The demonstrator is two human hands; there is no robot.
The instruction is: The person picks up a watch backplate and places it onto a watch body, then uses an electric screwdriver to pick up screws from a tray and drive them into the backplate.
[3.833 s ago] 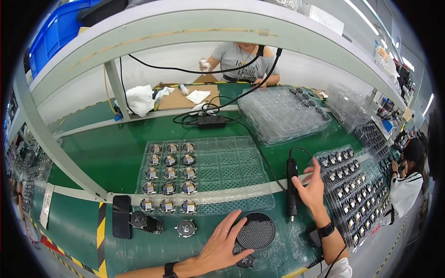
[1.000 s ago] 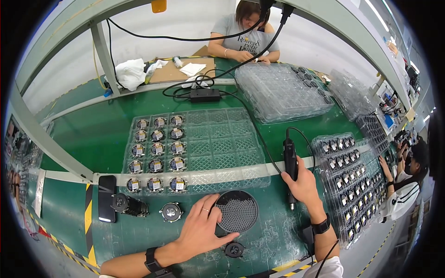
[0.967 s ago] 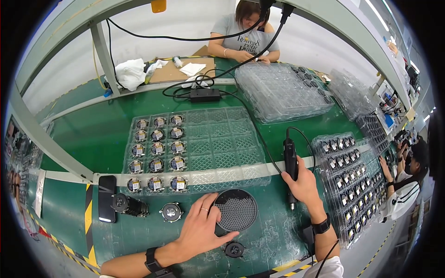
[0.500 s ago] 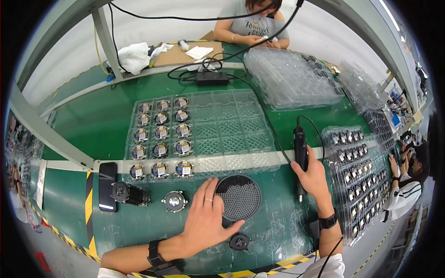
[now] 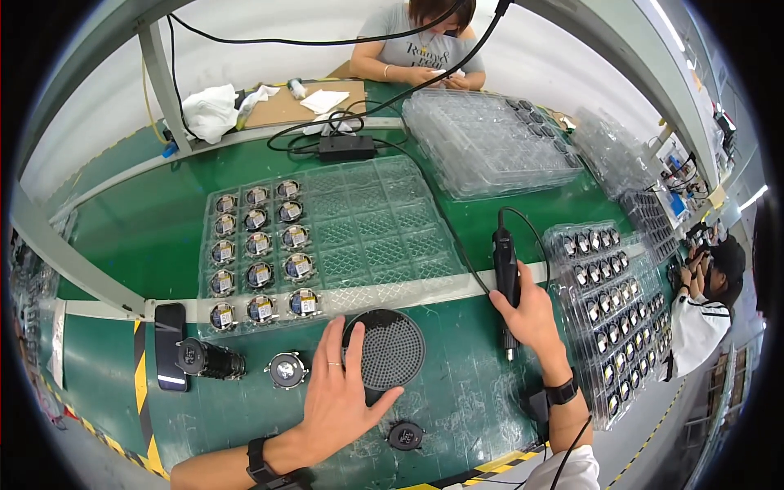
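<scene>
My left hand (image 5: pixel 343 388) holds a round black perforated dish (image 5: pixel 392 355) by its left and near rim; the fingers lie along the left side and the thumb reaches the near edge. Small dark bits gather at the dish's far side, too small to name. In my right hand (image 5: pixel 531 314) is a black electric screwdriver (image 5: pixel 505 269), its tip pointing toward me. A round watch-like part (image 5: pixel 287 370) lies left of my left hand. Nearer to me, a smaller black round part (image 5: pixel 405 435) lies right of that hand's thumb.
A clear tray (image 5: pixel 367 212) bears several round watch parts in its left columns. Right stands another filled tray (image 5: pixel 563 237). At left are a phone (image 5: pixel 170 347) and a black cylindrical stack (image 5: pixel 211 359). Stacked clear trays (image 5: pixel 482 155) stand far back, before a seated person (image 5: pixel 420 49).
The view has swung a little to the right. My left hand and the dish have moved slightly left, and more of the dish's near side shows. My right hand still holds the screwdriver.
</scene>
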